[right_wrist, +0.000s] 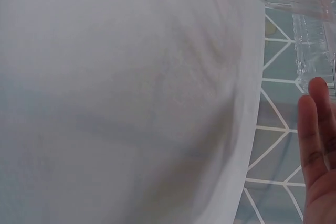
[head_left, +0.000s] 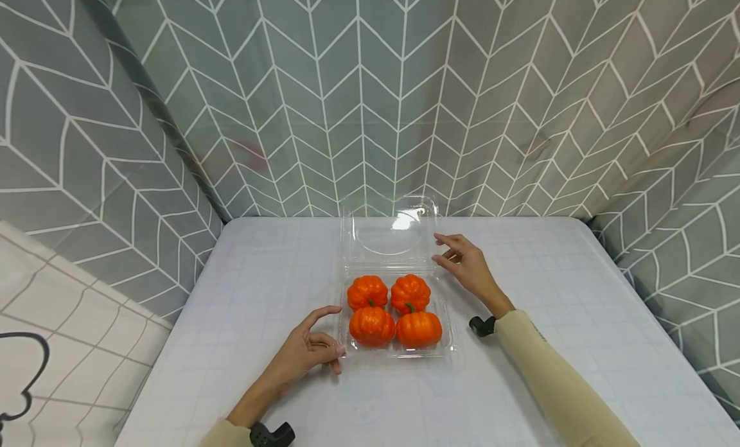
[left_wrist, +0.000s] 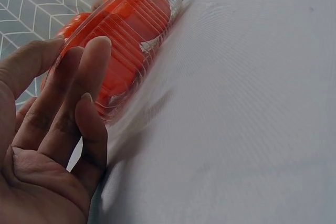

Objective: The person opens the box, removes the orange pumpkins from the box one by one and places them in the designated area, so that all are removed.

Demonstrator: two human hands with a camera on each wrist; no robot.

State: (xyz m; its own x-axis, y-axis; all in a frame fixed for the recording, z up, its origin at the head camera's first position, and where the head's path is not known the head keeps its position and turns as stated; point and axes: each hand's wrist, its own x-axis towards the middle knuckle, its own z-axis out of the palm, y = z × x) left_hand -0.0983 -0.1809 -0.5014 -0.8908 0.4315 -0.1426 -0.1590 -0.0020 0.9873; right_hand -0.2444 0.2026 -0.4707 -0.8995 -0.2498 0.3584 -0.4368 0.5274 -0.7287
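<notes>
A clear plastic clamshell box (head_left: 448,352) lies with its lid (head_left: 376,238) raised at the back. Inside sit several small orange pumpkins (head_left: 372,326), in two rows. My left hand (head_left: 306,350) is at the box's left side, its fingers spread and loosely bent. In the left wrist view, a fingertip (left_wrist: 56,44) meets the rim while other fingers lie before the ribbed wall. Beside the lid's right edge is my right hand (head_left: 467,266), thumb and index apart, fingertips right at the plastic. Two nearly straight fingers (right_wrist: 314,124) show near the lid in the right wrist view.
The box rests on a white cloth-covered table (head_left: 277,267). Its back edge meets a grey curtain (head_left: 381,100) with white chevron lines, which also hangs along the sides. A dark wrist strap piece (head_left: 273,434) shows on the left wrist, another (head_left: 482,326) on the right.
</notes>
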